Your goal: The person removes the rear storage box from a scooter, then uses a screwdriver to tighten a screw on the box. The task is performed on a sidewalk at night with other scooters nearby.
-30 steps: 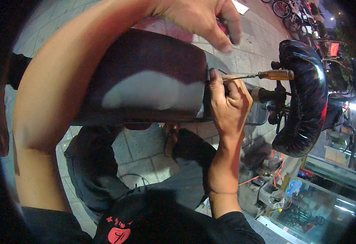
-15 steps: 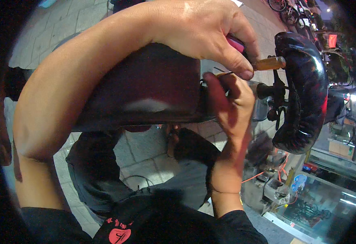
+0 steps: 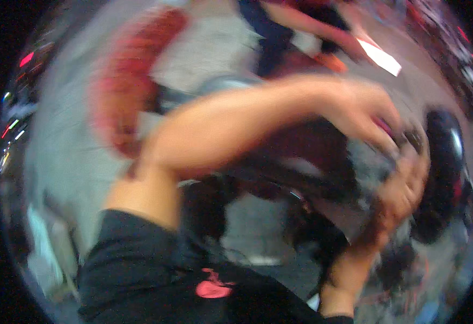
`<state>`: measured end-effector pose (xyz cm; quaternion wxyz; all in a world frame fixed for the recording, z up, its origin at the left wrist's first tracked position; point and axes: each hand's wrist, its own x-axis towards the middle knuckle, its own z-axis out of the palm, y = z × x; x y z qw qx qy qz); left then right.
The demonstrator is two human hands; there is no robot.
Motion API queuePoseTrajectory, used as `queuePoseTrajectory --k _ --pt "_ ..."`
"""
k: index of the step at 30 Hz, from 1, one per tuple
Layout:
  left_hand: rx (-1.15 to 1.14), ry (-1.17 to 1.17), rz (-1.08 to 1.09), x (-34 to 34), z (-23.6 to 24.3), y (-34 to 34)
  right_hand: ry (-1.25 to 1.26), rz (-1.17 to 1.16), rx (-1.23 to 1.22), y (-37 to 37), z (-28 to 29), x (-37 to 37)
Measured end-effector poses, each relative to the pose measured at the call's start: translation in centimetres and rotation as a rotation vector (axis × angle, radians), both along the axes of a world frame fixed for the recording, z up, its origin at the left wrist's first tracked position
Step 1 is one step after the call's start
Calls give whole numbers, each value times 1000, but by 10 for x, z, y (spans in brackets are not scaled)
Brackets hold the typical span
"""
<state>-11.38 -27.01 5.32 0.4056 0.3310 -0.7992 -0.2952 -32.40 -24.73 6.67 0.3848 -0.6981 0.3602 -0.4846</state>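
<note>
Motion smears the whole head view. Above the far right end of a dark padded seat (image 3: 312, 148), my left hand (image 3: 363, 110) is closed, its fingers curled around a small pink-and-dark object (image 3: 382, 125) that I cannot name. My right hand (image 3: 401, 183) comes up from below, and its bent fingers meet the left fingertips. Whatever lies between the right fingers is hidden by blur. Just right of both hands stands a thick black padded cushion (image 3: 444, 162), curved and shiny.
A person in a red sleeve (image 3: 133, 70) is at the far left, close to my left forearm. Beyond the seat another person's arm (image 3: 317, 27) reaches in near a bright white sheet (image 3: 379, 56) and an orange object (image 3: 331, 62). Paved ground (image 3: 255, 227) shows below.
The view has swung left, so my hands and the seat appear farther right and blurred. Two people have come into sight. The amber handle by my left fingers no longer shows clearly.
</note>
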Motion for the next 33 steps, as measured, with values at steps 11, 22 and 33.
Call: queuePoseTrajectory --k 11,22,33 --pt "48 -455 108 -1 2 13 168 103 -79 -30 -36 -23" --pt "77 -185 8 2 1 11 65 230 -263 -17 -1 0" --pt "20 -186 29 4 -9 22 33 267 -231 -7 -12 -2"
